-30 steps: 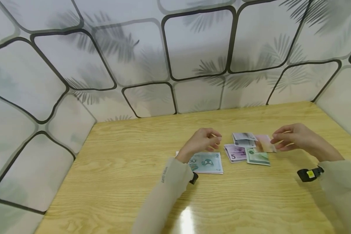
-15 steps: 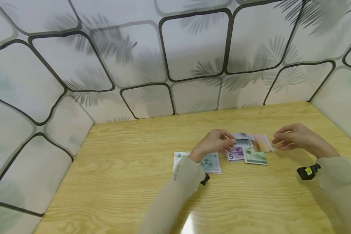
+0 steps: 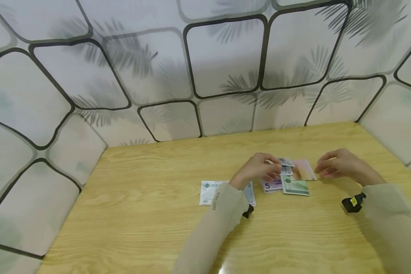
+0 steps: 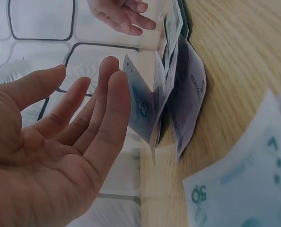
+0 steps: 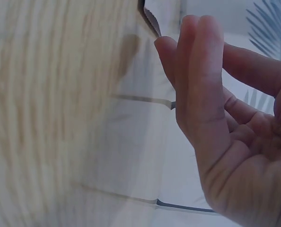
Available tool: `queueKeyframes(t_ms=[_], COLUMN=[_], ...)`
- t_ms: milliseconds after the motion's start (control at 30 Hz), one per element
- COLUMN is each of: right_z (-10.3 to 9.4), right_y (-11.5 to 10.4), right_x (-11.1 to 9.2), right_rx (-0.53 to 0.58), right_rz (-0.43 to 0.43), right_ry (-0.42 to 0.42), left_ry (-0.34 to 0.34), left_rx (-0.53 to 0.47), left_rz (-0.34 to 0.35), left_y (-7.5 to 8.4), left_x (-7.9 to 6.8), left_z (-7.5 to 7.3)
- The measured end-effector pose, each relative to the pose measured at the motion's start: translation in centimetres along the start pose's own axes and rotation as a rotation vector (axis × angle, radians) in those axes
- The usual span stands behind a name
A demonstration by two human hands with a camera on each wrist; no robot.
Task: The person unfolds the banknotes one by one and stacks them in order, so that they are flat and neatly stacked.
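Note:
My left hand [image 3: 258, 169] reaches over the left side of a small group of banknotes, its thumb and fingers spread apart. A folded grey-blue banknote [image 3: 287, 163] lies by its fingertips; whether they touch it, I cannot tell. Below are a purple banknote [image 3: 272, 185] marked 5 and a green banknote [image 3: 295, 187]. At the group's right lies a pink-orange banknote [image 3: 304, 170]. My right hand [image 3: 340, 165] hovers by that note's right edge, fingers loosely bent and holding nothing. Blue-green banknotes [image 3: 209, 193] marked 50 lie flat, partly under my left forearm.
All the banknotes lie on a light wood table [image 3: 144, 213]. A pale patterned wall covering [image 3: 226, 57] stands at the table's back and sides. Each wrist carries a small black camera; the right one [image 3: 353, 202] hangs low over the table.
My left hand has moved right, from above the 50 banknotes to the folded grey-blue banknote. My right hand has stayed near the pink-orange banknote. The head view has shifted slightly.

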State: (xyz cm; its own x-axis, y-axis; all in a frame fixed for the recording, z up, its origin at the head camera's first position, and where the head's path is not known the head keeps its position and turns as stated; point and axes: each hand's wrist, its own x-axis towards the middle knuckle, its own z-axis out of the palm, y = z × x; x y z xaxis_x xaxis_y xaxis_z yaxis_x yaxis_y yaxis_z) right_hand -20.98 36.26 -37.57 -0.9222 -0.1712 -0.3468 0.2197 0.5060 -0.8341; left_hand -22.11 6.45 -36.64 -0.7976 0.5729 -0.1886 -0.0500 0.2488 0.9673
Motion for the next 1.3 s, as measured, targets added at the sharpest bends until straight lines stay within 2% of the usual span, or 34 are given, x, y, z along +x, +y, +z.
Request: queueKeyframes(t_ms=[167,367,533,700,933,1300], right_z=[0.2,0.4,0.6,0.8,0.9,1.9], right_y=[0.2,0.4,0.5,0.2,0.1,-0.2], right_x=[0.2,0.3,0.3,0.2,0.0,0.3], right_rx=[0.010,0.030,0.056,0.052,0.066,0.024], right_rz=[0.009,0.018,0.016,0.011,-0.010,-0.050], right_ry=[-0.002,0.005,0.001,0.002,0.005,0.009], left_ry=[-0.014,-0.028,-0.018,-0.024,-0.008,-0.071], left_rx=[-0.001,-0.020,0.002,0.045,0.026,0.039], left_rz=[-0.004,-0.020,-0.064,-0.086,-0.092,-0.048], left_y=[0.0,-0.4,-0.7,-0.7,-0.7,-0.8], left_x=[0.7,1.6,1.9,2.1,2.3,2.2], left_z=[0.6,2.3,3.2,3.5,3.9,3.5])
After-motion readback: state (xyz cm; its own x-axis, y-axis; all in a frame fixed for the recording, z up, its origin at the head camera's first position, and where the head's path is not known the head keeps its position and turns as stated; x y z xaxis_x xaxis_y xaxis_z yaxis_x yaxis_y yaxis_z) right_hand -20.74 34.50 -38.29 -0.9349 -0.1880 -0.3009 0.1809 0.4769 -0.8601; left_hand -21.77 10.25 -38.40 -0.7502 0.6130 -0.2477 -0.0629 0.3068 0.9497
